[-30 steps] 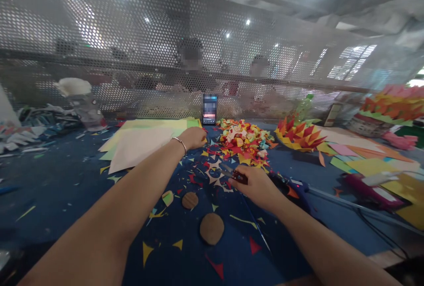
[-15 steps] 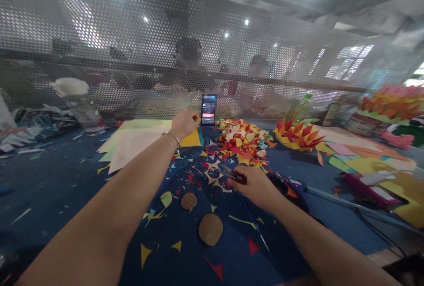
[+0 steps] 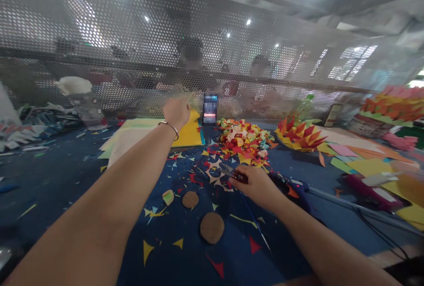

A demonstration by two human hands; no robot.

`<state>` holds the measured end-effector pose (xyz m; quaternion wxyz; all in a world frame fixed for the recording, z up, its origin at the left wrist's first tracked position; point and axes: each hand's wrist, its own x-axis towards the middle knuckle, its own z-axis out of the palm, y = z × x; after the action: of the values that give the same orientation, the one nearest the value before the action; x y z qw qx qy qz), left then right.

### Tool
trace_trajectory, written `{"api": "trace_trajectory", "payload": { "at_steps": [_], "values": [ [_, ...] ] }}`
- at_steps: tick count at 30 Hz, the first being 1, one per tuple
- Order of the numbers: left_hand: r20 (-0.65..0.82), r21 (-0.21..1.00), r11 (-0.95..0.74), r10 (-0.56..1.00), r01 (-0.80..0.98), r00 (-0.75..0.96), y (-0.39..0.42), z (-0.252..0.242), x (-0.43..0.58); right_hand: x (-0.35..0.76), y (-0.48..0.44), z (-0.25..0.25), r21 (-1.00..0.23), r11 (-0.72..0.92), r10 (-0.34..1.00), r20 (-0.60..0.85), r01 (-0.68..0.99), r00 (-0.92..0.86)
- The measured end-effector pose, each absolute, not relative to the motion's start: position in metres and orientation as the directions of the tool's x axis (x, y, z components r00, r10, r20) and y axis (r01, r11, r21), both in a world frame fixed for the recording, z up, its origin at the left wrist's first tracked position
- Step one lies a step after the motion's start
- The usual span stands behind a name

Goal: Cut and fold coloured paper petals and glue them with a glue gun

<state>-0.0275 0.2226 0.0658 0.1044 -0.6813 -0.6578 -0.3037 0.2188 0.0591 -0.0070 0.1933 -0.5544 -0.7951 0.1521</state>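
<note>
My left hand [image 3: 177, 111], with a bracelet at its wrist, is closed at the far edge of the paper stack. It pinches a yellow paper sheet [image 3: 187, 138], whose far right corner curls up beside the fingers. The fingertips are partly hidden. My right hand [image 3: 256, 184] is wrapped round a pair of scissors [image 3: 241, 176] with dark reddish handles, blades pointing left over the paper scraps. Under those blades lies a pale cut-out scrap [image 3: 215, 173]. Nearer me are two round wooden discs, a larger one [image 3: 212, 227] and a smaller one [image 3: 190, 199], with a leaf-shaped paper piece [image 3: 168, 197] beside them.
A heap of cut paper pieces [image 3: 243, 138] lies by an upright phone [image 3: 210, 109]. To the right are a red-yellow paper flower [image 3: 300, 136], a blue glue gun [image 3: 300, 191] with a long glue stick, and a purple tool [image 3: 372, 191]. A perforated screen [image 3: 132, 56] stands behind.
My left hand has moved slightly left and up, and the yellow sheet's corner now lifts beside it. More yellow paper shows. My right hand stays still with the scissors.
</note>
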Motion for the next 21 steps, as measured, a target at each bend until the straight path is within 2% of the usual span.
{"api": "trace_trajectory", "payload": {
  "at_steps": [7,21],
  "values": [
    [0.420,0.305,-0.234,0.903,0.923,0.091,0.223,0.040,-0.028,0.219,0.059,-0.008,-0.448,0.345,0.938,0.138,0.825,-0.318],
    [0.210,0.561,-0.399,0.916,0.726,0.341,0.219,-0.014,-0.044,0.218,0.058,-0.008,-0.476,0.339,0.940,0.131,0.811,-0.316]
  ]
}}
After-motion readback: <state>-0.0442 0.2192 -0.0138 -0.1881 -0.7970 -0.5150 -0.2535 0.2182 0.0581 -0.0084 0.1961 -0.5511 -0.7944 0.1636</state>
